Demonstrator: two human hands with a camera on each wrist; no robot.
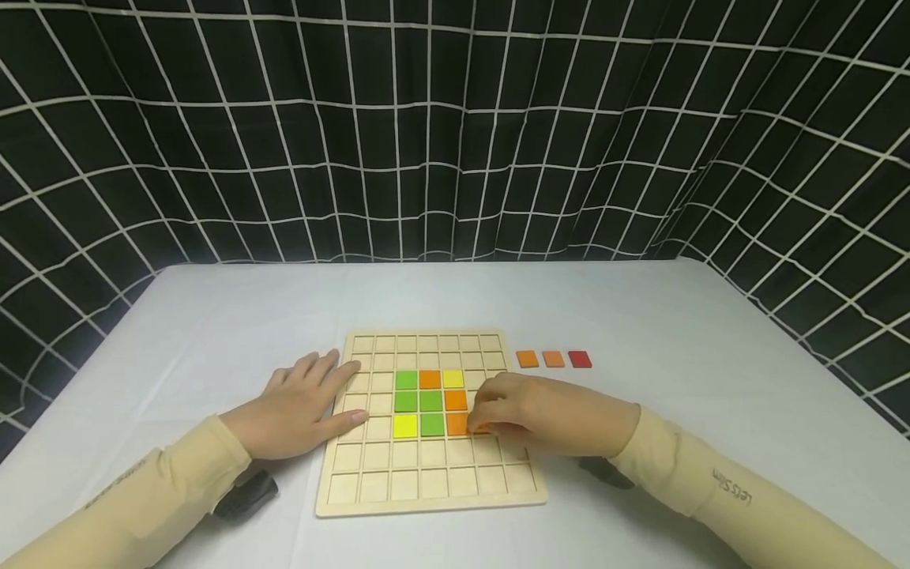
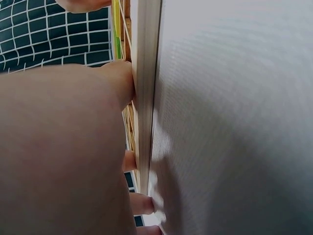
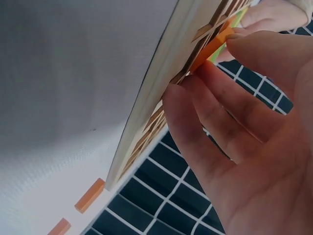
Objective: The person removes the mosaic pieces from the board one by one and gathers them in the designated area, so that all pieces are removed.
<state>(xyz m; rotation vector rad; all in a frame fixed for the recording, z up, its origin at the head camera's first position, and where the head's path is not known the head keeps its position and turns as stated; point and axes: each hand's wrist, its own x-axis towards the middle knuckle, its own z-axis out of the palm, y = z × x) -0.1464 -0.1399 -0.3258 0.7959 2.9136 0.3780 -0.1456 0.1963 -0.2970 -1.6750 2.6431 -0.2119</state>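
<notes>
A wooden grid board (image 1: 432,503) lies flat, with green, orange and yellow square tiles in a block near its middle. My right hand (image 1: 533,407) pinches an orange tile (image 3: 211,50) between thumb and fingers, at a cell just right of the block's near row. In the head view the fingers cover most of that tile. Close beside it sits another orange tile (image 1: 457,424). My left hand (image 1: 295,407) rests with fingers spread across the board's left edge, thumb and index fingertip on the grid.
Right of the board's far corner, an orange tile (image 1: 527,359), a lighter orange tile (image 1: 553,359) and a red tile (image 1: 579,359) lie in a row on the white tabletop (image 1: 235,316). A black curtain (image 1: 426,142) with white grid lines hangs behind the table.
</notes>
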